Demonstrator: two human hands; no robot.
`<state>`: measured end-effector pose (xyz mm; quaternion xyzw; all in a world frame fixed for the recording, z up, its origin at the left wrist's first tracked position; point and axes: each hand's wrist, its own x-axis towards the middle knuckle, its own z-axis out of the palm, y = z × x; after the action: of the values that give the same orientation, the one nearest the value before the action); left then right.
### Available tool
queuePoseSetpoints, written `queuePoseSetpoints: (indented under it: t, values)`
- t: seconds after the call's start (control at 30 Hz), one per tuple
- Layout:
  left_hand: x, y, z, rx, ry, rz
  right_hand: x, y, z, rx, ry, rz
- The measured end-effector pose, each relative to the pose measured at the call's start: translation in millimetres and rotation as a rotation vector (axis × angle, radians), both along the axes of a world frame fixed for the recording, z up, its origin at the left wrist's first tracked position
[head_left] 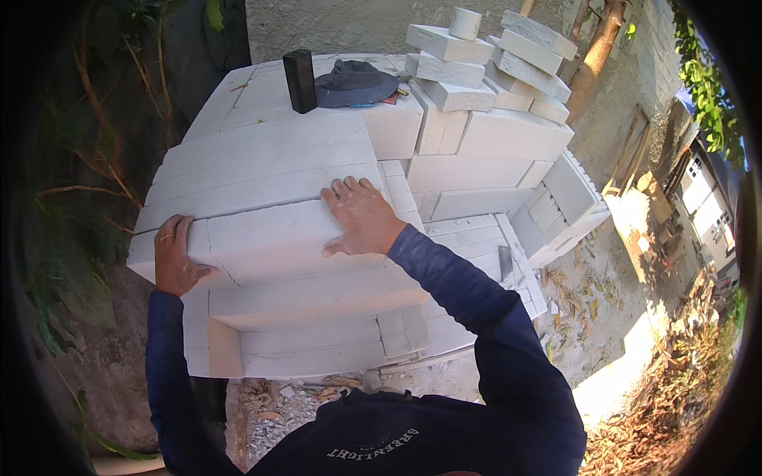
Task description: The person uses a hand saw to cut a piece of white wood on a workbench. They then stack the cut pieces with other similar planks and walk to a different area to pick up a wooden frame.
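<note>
My left hand [179, 255] grips a long white block [274, 234] near its left end, fingers over its upper edge and thumb on the front face, beside a thin crack running down that face. Toward the block's right end, my right hand [361, 214] has its fingers curled over the top edge and its thumb lower on the front. The block lies on a stepped stack of pale blocks [309, 289], with more rows [254, 159] directly behind it.
A grey hat [353, 83] and black upright object [300, 79] sit on top. Loose blocks [528, 55] and a white cylinder [464, 24] are piled back right, above a low block platform [468, 238]. Branches [103, 111] border the left; dry leaves [651, 397] lie right.
</note>
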<state>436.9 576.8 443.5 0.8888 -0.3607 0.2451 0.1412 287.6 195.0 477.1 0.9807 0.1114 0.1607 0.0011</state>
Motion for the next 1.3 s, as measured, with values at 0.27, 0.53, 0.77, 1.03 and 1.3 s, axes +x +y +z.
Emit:
queuePoseSetpoints:
  t: [0.27, 0.53, 0.77, 1.03, 1.3]
  values:
    - [-2, -7, 7, 0.019, 0.015, 0.035, 0, -4, 2, -0.010, 0.032, 0.028]
    - [3, 1, -1, 0.010, 0.026, 0.072, -2, 2, -9, -0.067, -0.086, -0.008]
    - [4, 7, -4, 0.011, 0.028, 0.068, -1, 5, -12, -0.076, -0.124, -0.020]
    - [8, 11, -10, -0.073, -0.024, -0.011, 1, 15, -4, -0.100, -0.128, -0.036]
    - [13, 14, -14, -0.082, -0.024, -0.048, -2, 24, -17, -0.073, -0.249, -0.048]
